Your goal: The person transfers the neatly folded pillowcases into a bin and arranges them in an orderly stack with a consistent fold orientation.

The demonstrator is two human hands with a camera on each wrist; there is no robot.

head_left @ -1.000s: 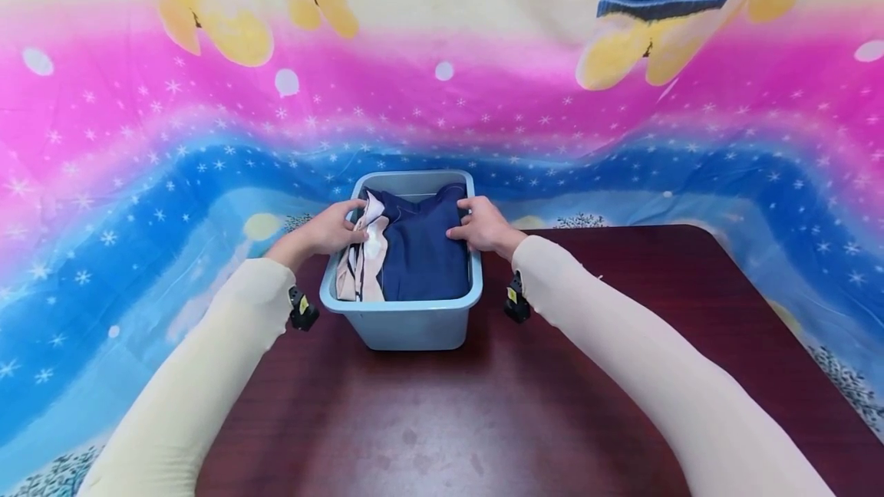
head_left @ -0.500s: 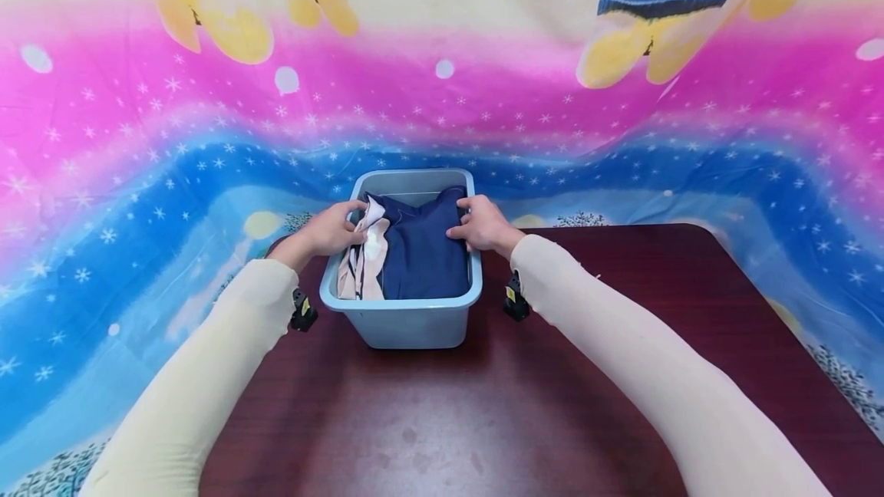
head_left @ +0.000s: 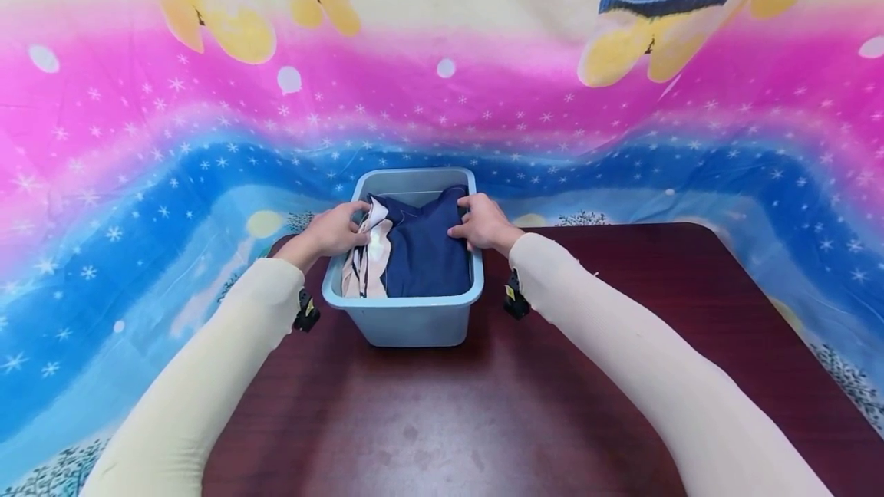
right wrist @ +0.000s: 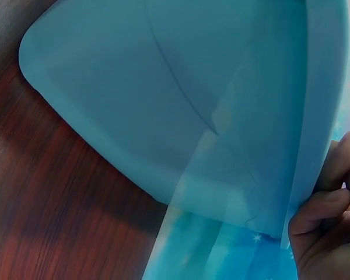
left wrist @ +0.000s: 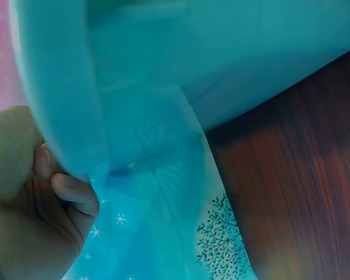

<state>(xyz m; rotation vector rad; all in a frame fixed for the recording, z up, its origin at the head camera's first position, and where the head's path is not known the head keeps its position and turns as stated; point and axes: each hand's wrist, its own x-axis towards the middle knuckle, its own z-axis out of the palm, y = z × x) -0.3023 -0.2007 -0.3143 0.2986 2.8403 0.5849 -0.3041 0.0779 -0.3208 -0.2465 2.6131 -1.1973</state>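
Note:
A light blue plastic bin stands upright on the table. Inside lies folded navy clothing, with a crumpled pale pink, dark-edged cloth along its left side. My left hand reaches over the left rim, thumb and forefinger pinching the pale cloth. Over the right rim, my right hand pinches the navy clothing's edge. Both wrist views show the other fingers curled outside the bin, below the rim. The exact grip inside the bin is hidden there.
The dark red-brown wooden table extends in front of the bin and to its right. Behind it hangs a pink and blue printed cloth backdrop, reaching down to the table's back and left edges.
Almost nothing differs. Both hands keep their places at the bin's sides, and the clothing sits barely shifted; the whole head view moves very slightly.

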